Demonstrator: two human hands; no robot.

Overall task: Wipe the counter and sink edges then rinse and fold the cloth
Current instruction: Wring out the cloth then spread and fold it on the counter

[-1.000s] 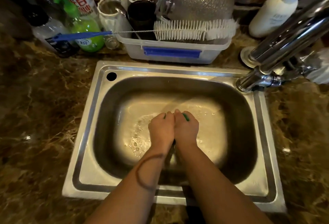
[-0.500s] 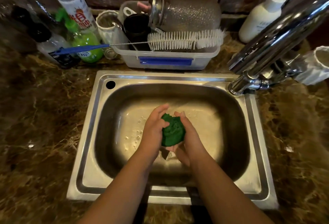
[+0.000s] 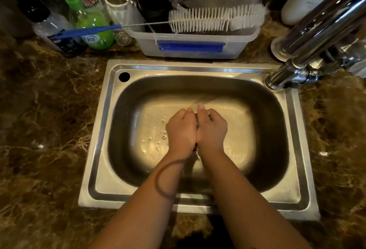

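The left hand (image 3: 181,130) and the right hand (image 3: 212,130) are pressed side by side over the middle of the steel sink (image 3: 103,130), both curled into fists and clamped together on the green cloth (image 3: 209,117). Only a sliver of the cloth peeks out by the right hand's knuckles; it is balled up inside the grip, so which way it runs or where its long side lies cannot be told. A thin dark hair band (image 3: 164,179) circles the left forearm.

The basin is a rounded rectangle of brushed metal, wet, with droplets and small bubbles on the floor just left of the hands. There is open room in the bowl on every side of the fists, most of it to the left and right. A flat raised rim frames the basin, with a round hole (image 3: 124,76) at its far left corner. The chrome faucet (image 3: 316,36) reaches in from the right, its spout ending at the far right corner of the rim, well apart from the hands.

Around the sink lies a glossy brown marble counter (image 3: 39,120), bare on both sides. The far edge is crowded: a clear plastic tub (image 3: 190,46) with a blue latch sits just beside the rim, a white-bristled bottle brush (image 3: 213,21) with a blue handle lies across it, and bottles stand to the left, among them a green one (image 3: 95,28).
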